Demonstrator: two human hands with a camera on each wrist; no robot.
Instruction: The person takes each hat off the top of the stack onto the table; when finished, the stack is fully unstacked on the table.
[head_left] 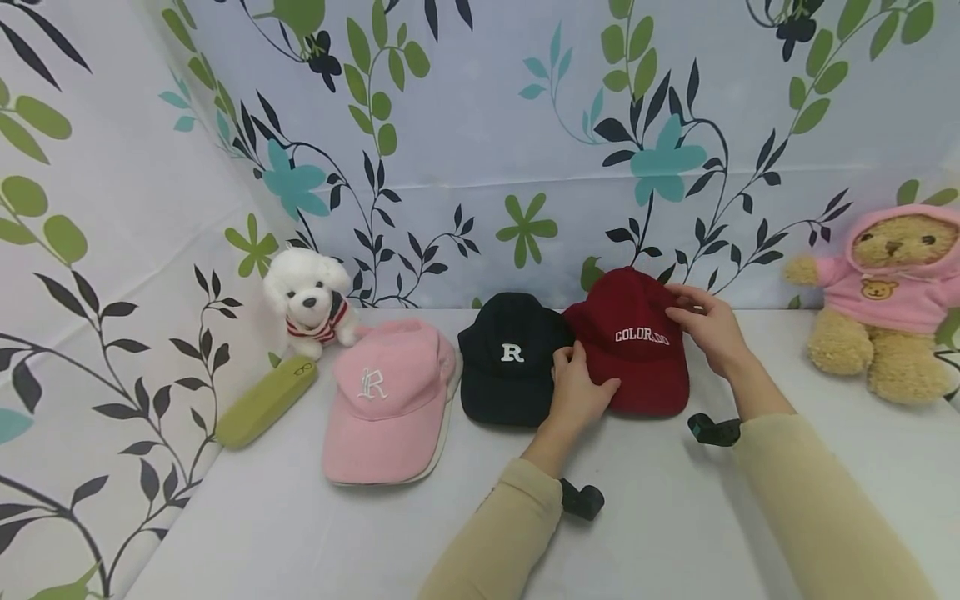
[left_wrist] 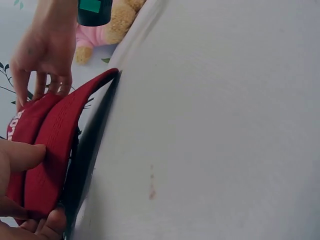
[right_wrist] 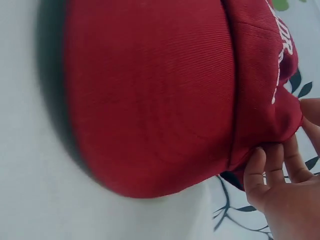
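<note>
A red baseball cap with white COLORADO lettering is held between both hands, its brim facing the front. My left hand grips its left edge; in the left wrist view the thumb lies on top of the brim and fingertips curl beneath it. On the other side, my right hand pinches the crown; the right wrist view has its fingers bent against the fabric. Directly left of the red cap, and partly overlapped by my left hand, sits a black cap with a white R.
A pink cap lies left of the black one, with a cream brim edge showing beneath. Further left are a green glasses case and a white plush dog. A teddy bear in a pink hoodie sits at far right. Behind hangs a patterned curtain.
</note>
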